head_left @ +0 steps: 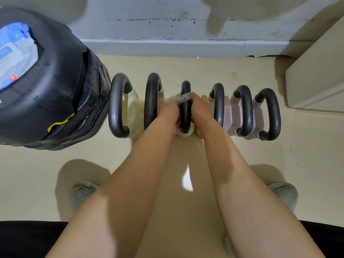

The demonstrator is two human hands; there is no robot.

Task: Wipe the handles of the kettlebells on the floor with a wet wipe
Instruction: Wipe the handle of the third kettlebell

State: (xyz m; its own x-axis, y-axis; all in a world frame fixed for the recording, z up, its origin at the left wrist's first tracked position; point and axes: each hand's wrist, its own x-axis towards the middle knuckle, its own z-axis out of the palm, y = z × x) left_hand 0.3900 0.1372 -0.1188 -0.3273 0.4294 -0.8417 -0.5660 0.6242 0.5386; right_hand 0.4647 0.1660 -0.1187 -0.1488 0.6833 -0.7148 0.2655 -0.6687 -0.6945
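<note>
Several kettlebells stand in a row on the floor, their dark grey handles arching upward. The middle kettlebell handle (185,112) has a white wet wipe (185,97) wrapped over its upper part. My left hand (168,116) presses against the handle's left side and my right hand (200,112) against its right side, both gripping the wipe around the handle. The cream kettlebell bodies to the left (133,101) and the pale lilac ones to the right (236,108) show between the handles. The middle kettlebell's body is mostly hidden by my hands.
A large black padded bag (55,94) with a yellow line and a blue-white label stands at the left, touching the first handle. A grey wall with a skirting board (167,46) runs behind. A beige box (320,75) sits at right. My shoes (283,192) flank my arms.
</note>
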